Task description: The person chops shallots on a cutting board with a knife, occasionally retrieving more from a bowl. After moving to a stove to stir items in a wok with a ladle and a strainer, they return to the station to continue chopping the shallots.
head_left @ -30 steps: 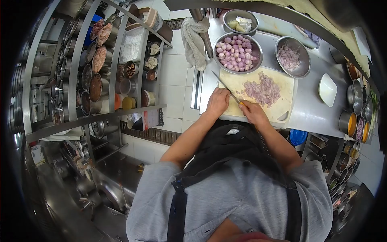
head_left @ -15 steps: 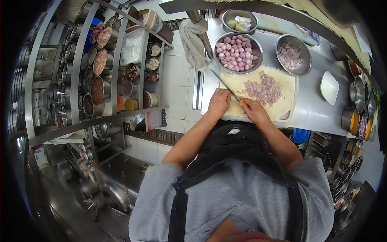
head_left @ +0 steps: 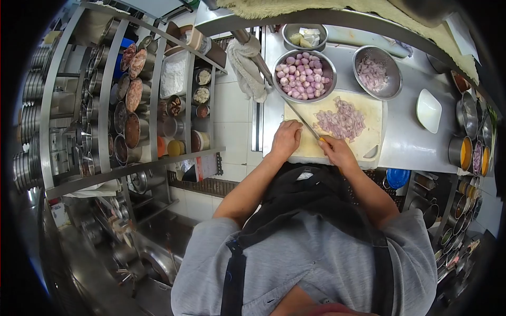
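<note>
My right hand (head_left: 338,151) is wrapped round the yellow handle of a knife (head_left: 305,120). The blade slants up and left over the cutting board (head_left: 371,118), its tip close to a bowl of shallots. Left of the blade, at the board's front left part, my left hand (head_left: 286,138) has its fingers curled in; whatever lies under them is hidden. A heap of chopped shallots (head_left: 341,120) covers the middle of the board, just beyond my right hand.
Peeled whole shallots fill a steel bowl (head_left: 332,87) behind the board. Another steel bowl (head_left: 394,89) contains chopped shallot. A white dish (head_left: 428,111) sits on the steel counter at right. A towel (head_left: 245,68) hangs from a post. Shelves with several food containers stand left.
The view has tilted slightly. My right hand and the knife have shifted a little to the right, widening the gap between the blade and my left hand.
</note>
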`<state>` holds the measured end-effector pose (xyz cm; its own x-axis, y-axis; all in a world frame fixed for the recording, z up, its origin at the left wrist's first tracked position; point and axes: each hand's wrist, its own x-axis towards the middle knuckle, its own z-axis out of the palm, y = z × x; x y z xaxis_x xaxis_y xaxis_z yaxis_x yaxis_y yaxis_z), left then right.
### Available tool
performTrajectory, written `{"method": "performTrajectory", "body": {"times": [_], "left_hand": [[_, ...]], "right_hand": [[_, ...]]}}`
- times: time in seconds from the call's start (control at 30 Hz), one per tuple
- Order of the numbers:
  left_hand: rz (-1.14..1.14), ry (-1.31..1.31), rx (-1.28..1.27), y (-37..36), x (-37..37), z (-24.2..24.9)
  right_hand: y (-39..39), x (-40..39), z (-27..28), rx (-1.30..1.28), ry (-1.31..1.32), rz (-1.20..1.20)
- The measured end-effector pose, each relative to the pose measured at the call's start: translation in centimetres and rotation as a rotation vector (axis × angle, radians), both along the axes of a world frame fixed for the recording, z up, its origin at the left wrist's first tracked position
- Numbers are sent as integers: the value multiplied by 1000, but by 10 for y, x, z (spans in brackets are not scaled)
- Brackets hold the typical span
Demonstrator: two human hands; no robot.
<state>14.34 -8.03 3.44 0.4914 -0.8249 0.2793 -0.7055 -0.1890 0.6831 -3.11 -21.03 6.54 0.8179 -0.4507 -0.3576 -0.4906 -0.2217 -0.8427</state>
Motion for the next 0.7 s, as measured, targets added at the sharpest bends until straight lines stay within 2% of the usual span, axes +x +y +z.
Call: {"method": "performTrajectory", "body": {"times": [0.13,0.2,0.27,0.3,0.33,0.4,0.43,0.47,0.57,0.7], "left_hand": [[143,-3,-122,-19,29,27],[171,1,-60,-34,50,54],[132,-42,-58,-50,75,67],[100,-77,-51,-58,86,70],[93,-86,-54,-65,95,73],[99,-110,103,-77,104,84],[139,-72,216,-84,106,88],[135,-76,214,-90,109,88],[120,-236,375,-114,115,93],[94,-318,341,-144,122,89]], "right_hand": [[4,-12,7,-43,12,42],[10,-14,2,-66,-2,86],[16,-12,-13,-156,-171,204],[13,-12,-16,-169,-143,217],[9,-17,-16,-172,-151,210],[1,-26,-1,2,3,42],[-6,-32,-1,1,-1,37],[-13,-39,-2,-1,36,-12],[-26,-52,2,-13,82,-77],[-32,-54,2,-27,56,-76]]}}
